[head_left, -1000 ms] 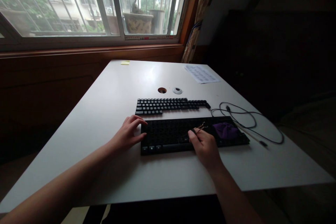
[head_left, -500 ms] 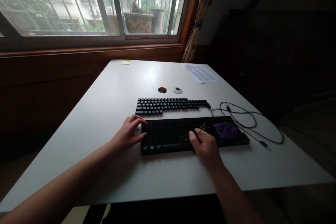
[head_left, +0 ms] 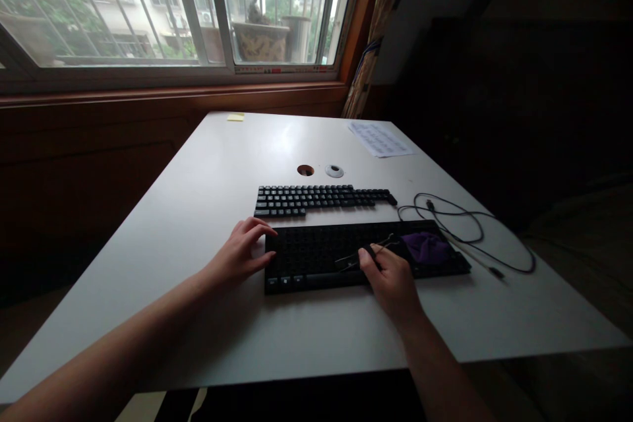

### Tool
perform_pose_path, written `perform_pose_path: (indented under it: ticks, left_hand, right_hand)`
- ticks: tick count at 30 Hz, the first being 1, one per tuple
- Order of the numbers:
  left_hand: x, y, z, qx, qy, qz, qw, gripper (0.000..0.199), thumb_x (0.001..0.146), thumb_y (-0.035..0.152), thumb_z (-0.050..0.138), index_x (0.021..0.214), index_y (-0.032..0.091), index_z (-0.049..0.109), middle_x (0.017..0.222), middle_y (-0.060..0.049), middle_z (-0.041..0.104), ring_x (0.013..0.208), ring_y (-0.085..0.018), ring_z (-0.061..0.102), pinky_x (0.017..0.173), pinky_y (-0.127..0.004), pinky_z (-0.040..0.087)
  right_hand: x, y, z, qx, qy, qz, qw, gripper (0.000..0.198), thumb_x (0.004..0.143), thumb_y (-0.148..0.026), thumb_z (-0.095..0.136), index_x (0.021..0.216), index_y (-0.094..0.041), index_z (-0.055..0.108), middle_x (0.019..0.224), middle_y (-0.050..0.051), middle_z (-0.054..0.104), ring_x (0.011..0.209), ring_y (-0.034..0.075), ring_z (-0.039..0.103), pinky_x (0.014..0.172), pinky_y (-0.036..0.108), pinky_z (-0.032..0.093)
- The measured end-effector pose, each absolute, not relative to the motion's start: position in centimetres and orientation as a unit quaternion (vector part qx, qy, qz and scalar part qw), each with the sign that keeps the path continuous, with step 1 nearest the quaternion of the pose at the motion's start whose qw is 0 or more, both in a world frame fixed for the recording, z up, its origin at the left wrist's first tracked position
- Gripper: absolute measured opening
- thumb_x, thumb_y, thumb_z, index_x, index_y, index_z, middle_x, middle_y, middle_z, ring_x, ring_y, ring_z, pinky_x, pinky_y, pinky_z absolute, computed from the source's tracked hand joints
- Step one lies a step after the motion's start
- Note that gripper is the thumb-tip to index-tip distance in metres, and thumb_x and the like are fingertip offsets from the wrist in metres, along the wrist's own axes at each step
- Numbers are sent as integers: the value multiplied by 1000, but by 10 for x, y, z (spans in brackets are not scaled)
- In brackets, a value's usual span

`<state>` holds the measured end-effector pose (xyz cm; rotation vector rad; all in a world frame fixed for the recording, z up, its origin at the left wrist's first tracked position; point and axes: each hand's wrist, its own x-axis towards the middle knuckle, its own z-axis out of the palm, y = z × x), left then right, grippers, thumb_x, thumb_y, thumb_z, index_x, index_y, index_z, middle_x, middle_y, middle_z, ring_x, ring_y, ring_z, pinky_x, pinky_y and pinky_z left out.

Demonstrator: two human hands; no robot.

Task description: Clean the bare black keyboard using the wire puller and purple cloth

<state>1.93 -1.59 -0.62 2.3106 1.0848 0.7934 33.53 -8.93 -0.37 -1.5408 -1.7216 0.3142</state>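
A black keyboard (head_left: 321, 244) lies on the white table, most of its keycaps off and a few left along the bottom left row. My left hand (head_left: 247, 244) grips its left edge, thumb and fingers on the frame. Over the middle right of the board, my right hand (head_left: 388, 273) is closed around a keycap puller (head_left: 366, 252) with thin wire prongs at both ends. Whether the prongs touch the board I cannot tell. Beside that hand a crumpled purple cloth (head_left: 428, 248) rests on the keyboard's right part. Loose black keycaps (head_left: 316, 198) stand in rows behind it.
A black cable (head_left: 482, 227) loops on the table's right side. Printed papers (head_left: 380, 140) and a yellow sticky note (head_left: 236, 117) lie at the back. A round hole (head_left: 305, 171) and its white cover (head_left: 334, 171) are mid-table, with a barred window (head_left: 163, 13) beyond.
The keycap puller has turned slightly in my right hand, so its wire prongs show more plainly. My left hand stays at the keyboard's edge; the keyboard has barely shifted.
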Motion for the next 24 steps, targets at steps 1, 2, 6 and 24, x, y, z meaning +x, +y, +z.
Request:
perform_pose_path:
  ticks: [1,2,6,24]
  left_hand:
    - [19,-16,-6,841,394,290,230,27,84,24,67,111,24,62,116,-9,55,110,-27,52,98,-49,47]
    - [19,-16,-6,841,394,290,230,27,84,24,67,111,24,62,116,-9,55,110,-27,52,98,-48,47]
    - [20,-18,-5,844,395,294,214,26,84,23,67,110,25,63,116,-9,56,109,-27,52,96,-47,46]
    - [34,-43,13,808,295,419,292,19,89,17,65,107,19,60,97,-6,61,79,-14,61,71,-30,56]
  right_hand:
    - [335,-90,-3,-611,-673,129,396,33,96,-35,49,66,-21,51,63,-1,52,62,15,52,62,29,37]
    - [335,-90,-2,-613,-668,134,400,34,96,-36,49,65,-21,51,62,-2,51,61,15,51,61,29,37]
    - [335,-92,-2,-618,-640,168,424,36,96,-40,49,66,-21,54,62,-1,53,61,15,51,61,28,38]
    - [265,-59,28,-498,-464,568,463,43,83,-58,65,72,-16,66,65,1,56,54,10,41,47,24,30]
